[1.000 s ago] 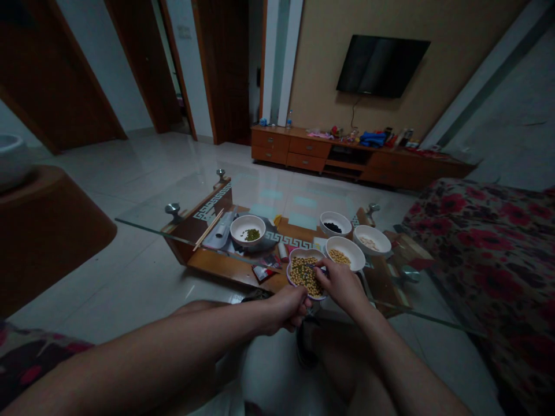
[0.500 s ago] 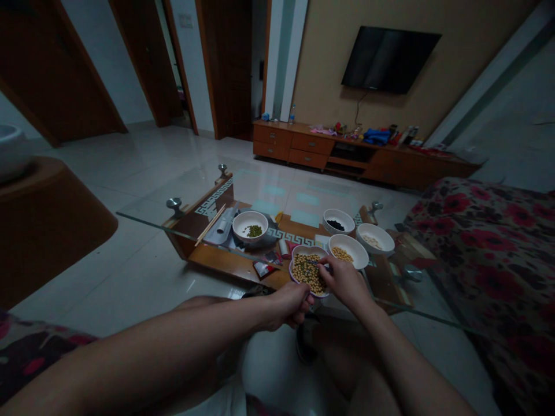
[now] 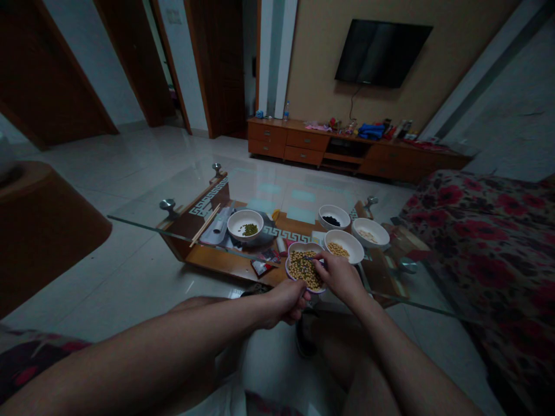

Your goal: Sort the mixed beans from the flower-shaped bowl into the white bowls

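Observation:
My left hand (image 3: 291,301) is closed on the near edge of a flower-shaped bowl (image 3: 291,248) with a purple rim. Soybeans mixed with green beans (image 3: 303,270) fill it. Over the bowl's right side, my right hand (image 3: 340,277) pinches a thin dark tool (image 3: 309,258) whose tip is among the beans; its exact kind is too small to make out. Just beyond stands a white bowl of soybeans (image 3: 352,245). Behind it are a white bowl with black beans (image 3: 340,211) and another with pale flat pieces (image 3: 377,228). To the left, a white bowl (image 3: 236,218) holds green beans.
Everything stands on a glass-topped coffee table (image 3: 143,224). Wooden chopsticks (image 3: 203,226) lie left of the green-bean bowl. A red and white packet (image 3: 261,267) shows near the front. A flowered sofa (image 3: 481,242) is at right, a brown stool (image 3: 47,225) at left.
The whole view has shifted slightly, with the scene moving left and up. Both hands keep their places at the flower-shaped bowl, and the tool's tip stays among the beans.

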The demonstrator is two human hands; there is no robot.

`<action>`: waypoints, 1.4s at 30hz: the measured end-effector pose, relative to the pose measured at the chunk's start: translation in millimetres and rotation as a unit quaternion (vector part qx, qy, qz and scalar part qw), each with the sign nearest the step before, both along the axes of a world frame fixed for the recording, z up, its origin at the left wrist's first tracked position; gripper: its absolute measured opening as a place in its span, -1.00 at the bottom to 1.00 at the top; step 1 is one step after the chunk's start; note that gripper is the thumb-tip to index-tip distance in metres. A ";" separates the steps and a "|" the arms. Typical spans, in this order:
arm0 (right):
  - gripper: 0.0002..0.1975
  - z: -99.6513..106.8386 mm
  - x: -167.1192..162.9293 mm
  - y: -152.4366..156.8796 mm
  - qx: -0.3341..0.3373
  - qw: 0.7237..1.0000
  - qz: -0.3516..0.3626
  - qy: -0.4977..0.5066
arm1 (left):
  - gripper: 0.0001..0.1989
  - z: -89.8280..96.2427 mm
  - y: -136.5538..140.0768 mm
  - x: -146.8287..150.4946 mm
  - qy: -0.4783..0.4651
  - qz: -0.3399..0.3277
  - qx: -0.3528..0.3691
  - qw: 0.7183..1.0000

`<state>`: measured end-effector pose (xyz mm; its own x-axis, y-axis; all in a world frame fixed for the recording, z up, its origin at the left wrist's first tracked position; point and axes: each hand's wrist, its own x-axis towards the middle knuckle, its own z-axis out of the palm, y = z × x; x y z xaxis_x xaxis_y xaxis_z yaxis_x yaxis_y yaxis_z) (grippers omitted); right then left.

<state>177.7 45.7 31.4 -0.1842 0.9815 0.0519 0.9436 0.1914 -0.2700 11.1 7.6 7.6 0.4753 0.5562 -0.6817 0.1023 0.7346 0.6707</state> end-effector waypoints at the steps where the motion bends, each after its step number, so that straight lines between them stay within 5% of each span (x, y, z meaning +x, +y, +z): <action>1: -0.74 -0.5 0.2 0.0 0.002 1.000 0.001 0.000 | -0.76 -0.7 0.0 -0.1 -0.003 0.000 0.000 1.000; 42: -0.75 -3.2 -0.1 2.2 -0.010 1.000 -0.002 0.005 | -0.80 1.3 -0.6 1.3 0.011 0.002 -0.004 1.000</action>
